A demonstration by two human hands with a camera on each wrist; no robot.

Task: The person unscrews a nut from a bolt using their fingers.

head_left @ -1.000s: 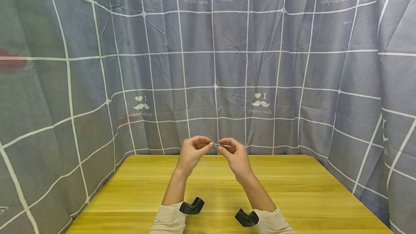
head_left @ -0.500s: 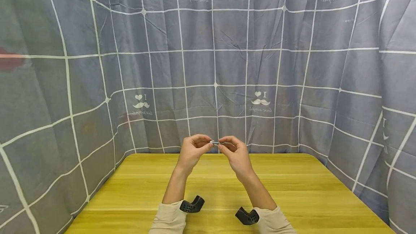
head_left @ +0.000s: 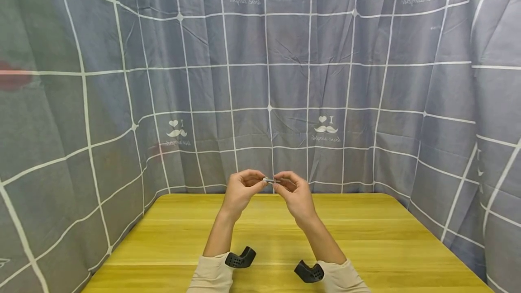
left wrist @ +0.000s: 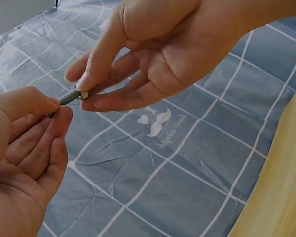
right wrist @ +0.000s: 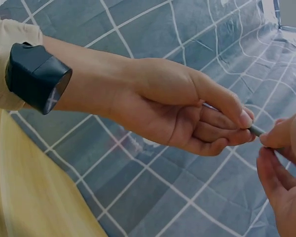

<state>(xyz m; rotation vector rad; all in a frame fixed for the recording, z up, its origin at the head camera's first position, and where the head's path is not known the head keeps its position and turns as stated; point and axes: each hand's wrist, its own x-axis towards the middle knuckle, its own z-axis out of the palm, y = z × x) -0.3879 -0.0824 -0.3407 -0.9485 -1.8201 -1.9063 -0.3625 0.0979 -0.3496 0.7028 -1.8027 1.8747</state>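
A threaded metal bolt (left wrist: pixel 68 97) is held up between both hands, above the far edge of the table. My left hand (head_left: pixel 238 192) pinches one end of it between thumb and fingers. From the other side my right hand (head_left: pixel 299 196) pinches a small metal nut (left wrist: pixel 84 95) that sits around the bolt. Bare thread shows between the two sets of fingertips in the left wrist view. In the right wrist view the fingers cover most of the bolt, and the nut is hidden.
Below the hands lies a yellow wood-grain table (head_left: pixel 260 234). A grey curtain (head_left: pixel 285 85) with white grid lines surrounds it at the back and sides. Black wrist mounts (head_left: pixel 240 257) sit at both cuffs.
Both hands stay in nearly the same place, holding the bolt and nut. The right fingertips have shifted slightly around the nut.
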